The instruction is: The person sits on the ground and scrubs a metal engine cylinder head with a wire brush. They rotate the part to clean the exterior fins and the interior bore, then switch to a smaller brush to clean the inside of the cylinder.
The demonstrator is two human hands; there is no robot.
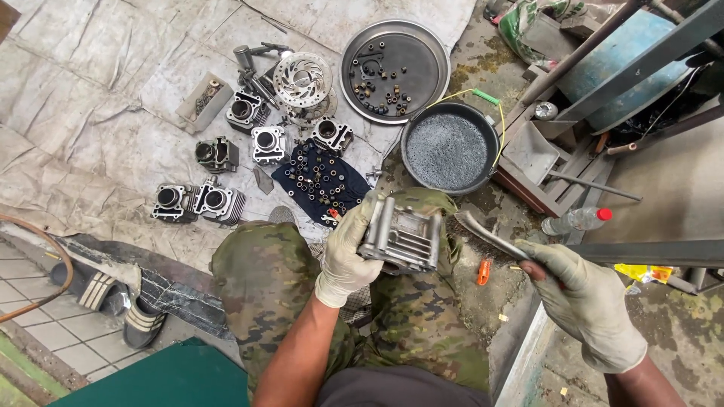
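Finned grey aluminium engine cylinder (pixel 401 240) sits over the knees, clamped in the gloved left hand (pixel 345 256) with fins turned toward the wire brush (pixel 483 235) that the gloved right hand (pixel 588 301) clasps, likely for scrubbing above the dark round pan of grey granules (pixel 447 151).

gloves: pale grey-white on the left hand (pixel 347 252) and the right hand (pixel 588 301)
engine cylinder (pixel 401 237): dull silver-grey
wire brush (pixel 483 235): dark bristles, brown handle
trousers (pixel 279 286): green and brown camouflage
basin (pixel 449 151): black, grey speckled contents
round tray (pixel 394 69): shiny grey metal
cloth (pixel 320 181): navy blue, far left of the basin
bottle (pixel 577 219): clear, red cap
sandals (pixel 121 301): black with pale stripes
ground sheet (pixel 83 113): dirty off-white
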